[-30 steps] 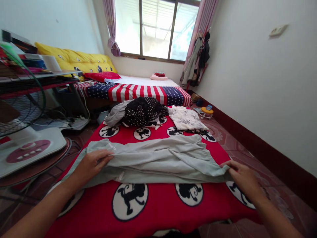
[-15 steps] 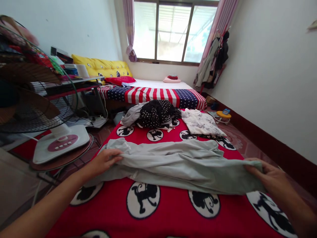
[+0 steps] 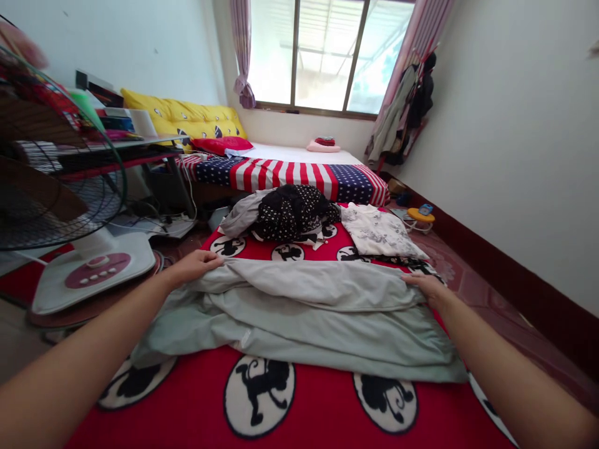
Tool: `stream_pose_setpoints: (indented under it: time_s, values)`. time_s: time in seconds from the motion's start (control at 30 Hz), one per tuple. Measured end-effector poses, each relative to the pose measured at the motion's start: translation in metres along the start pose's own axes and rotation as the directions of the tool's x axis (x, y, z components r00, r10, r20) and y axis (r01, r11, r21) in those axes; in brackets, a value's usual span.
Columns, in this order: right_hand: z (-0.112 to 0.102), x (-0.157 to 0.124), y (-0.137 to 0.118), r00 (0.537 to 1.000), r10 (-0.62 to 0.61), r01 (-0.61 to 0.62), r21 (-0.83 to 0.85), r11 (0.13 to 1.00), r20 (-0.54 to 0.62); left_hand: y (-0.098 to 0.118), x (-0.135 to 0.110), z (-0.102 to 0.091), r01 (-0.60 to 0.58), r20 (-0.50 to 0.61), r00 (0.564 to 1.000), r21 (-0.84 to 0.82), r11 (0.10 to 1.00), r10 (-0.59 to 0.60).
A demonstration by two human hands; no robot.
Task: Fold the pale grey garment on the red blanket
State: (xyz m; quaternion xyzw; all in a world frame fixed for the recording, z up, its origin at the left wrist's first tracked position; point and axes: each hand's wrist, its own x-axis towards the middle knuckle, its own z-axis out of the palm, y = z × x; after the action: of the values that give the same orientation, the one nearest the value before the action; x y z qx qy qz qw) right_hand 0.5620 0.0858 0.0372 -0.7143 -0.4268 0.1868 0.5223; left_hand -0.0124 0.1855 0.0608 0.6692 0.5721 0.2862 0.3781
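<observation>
"Gripping the pale green cloth (image 3: 304, 330), is the left hand (image 3: 194, 267)?"

"No, it's open, fingers together, pressed flat on the cloth's top fold."

"And the right hand (image 3: 427, 288)?"

"Open too, fingers slightly spread, resting on that fold's other end, no pinch. The cloth lies doubled over on the red blanket (image 3: 321, 405)."

A pale grey-green cloth garment (image 3: 299, 330) lies spread across a red monkey-print blanket (image 3: 191, 393), doubled over into 2 loose, rumpled layers — the upper layer is smoother, the lower one creased and bunched, with a small pale tag (image 3: 246, 338) showing near its middle.
</observation>
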Motion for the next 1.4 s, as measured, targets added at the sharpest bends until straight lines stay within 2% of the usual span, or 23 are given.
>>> stream_pose_setpoints:
  time_s: [0.1,0.2,0.3,0.37,0.43,0.53,0.63,0.7,0.8,0.9,1.0,1.07,1.13,1.2,1.27,1.3,1.33,1.4]
  values:
    - [-0.005,0.006,0.006,0.988,0.137,-0.138,0.015,0.99,0.068,-0.006,-0.005,0.0,0.066,0.074,0.995,-0.065,0.996,-0.061]
    - [-0.016,0.014,0.005,0.986,0.148,-0.151,0.039,0.988,0.073,-0.004,-0.005,-0.001,0.067,0.08,0.995,-0.109,0.992,-0.058]
    - [-0.026,0.014,0.008,0.998,0.054,-0.045,-0.227,0.973,0.036,-0.002,0.002,0.0,0.001,-0.006,1.0,-0.048,0.999,-0.001]
    - [-0.029,0.008,0.011,0.999,-0.031,0.037,-0.446,0.894,0.019,-0.004,0.008,0.001,-0.018,-0.094,0.995,0.029,0.999,0.021]
    - [-0.027,-0.001,0.01,0.992,-0.125,0.112,-0.54,0.834,0.013,-0.009,0.011,0.001,-0.008,-0.19,0.981,0.099,0.995,0.027]
    - [-0.01,-0.018,-0.003,0.948,-0.308,0.296,-0.571,0.766,0.078,-0.018,0.008,-0.005,0.035,-0.329,0.944,0.19,0.981,0.03]
    - [0.022,-0.038,-0.025,0.87,-0.431,0.491,-0.502,0.712,0.24,-0.025,0.0,-0.011,0.077,-0.36,0.933,0.239,0.968,0.015]
    - [0.049,-0.05,-0.038,0.833,-0.432,0.552,-0.468,0.69,0.345,-0.027,-0.007,-0.012,0.079,-0.311,0.95,0.262,0.962,0.007]
    - [0.086,-0.058,-0.046,0.813,-0.355,0.568,-0.498,0.655,0.461,-0.028,-0.015,-0.008,0.038,-0.213,0.977,0.305,0.952,0.03]
    - [0.108,-0.054,-0.042,0.799,-0.28,0.581,-0.566,0.584,0.531,-0.025,-0.016,0.0,0.01,-0.183,0.981,0.365,0.931,0.061]
    - [0.114,-0.047,-0.035,0.824,-0.255,0.554,-0.626,0.548,0.506,-0.017,-0.013,0.005,0.011,-0.273,0.955,0.423,0.906,0.116]
    - [0.113,-0.048,-0.034,0.835,-0.278,0.546,-0.656,0.521,0.474,-0.007,-0.016,0.008,0.005,-0.36,0.915,0.459,0.888,0.181]
    - [0.111,-0.056,-0.039,0.84,-0.324,0.542,-0.685,0.486,0.435,0.006,-0.027,0.015,-0.014,-0.423,0.869,0.495,0.869,0.255]
    - [0.109,-0.072,-0.049,0.839,-0.418,0.529,-0.699,0.48,0.348,0.018,-0.046,0.028,-0.094,-0.412,0.837,0.542,0.835,0.361]
    - [0.109,-0.095,-0.062,0.8,-0.53,0.567,-0.645,0.513,0.282,0.024,-0.07,0.046,-0.233,-0.287,0.842,0.568,0.789,0.456]
    - [0.11,-0.109,-0.067,0.758,-0.572,0.63,-0.578,0.518,0.313,0.023,-0.081,0.056,-0.296,-0.208,0.854,0.561,0.773,0.478]
    - [0.111,-0.123,-0.072,0.703,-0.596,0.705,-0.494,0.509,0.389,0.021,-0.091,0.065,-0.336,-0.138,0.868,0.545,0.768,0.478]
    - [0.113,-0.15,-0.077,0.564,-0.589,0.821,-0.323,0.47,0.578,0.011,-0.106,0.078,-0.343,-0.057,0.899,0.526,0.778,0.435]
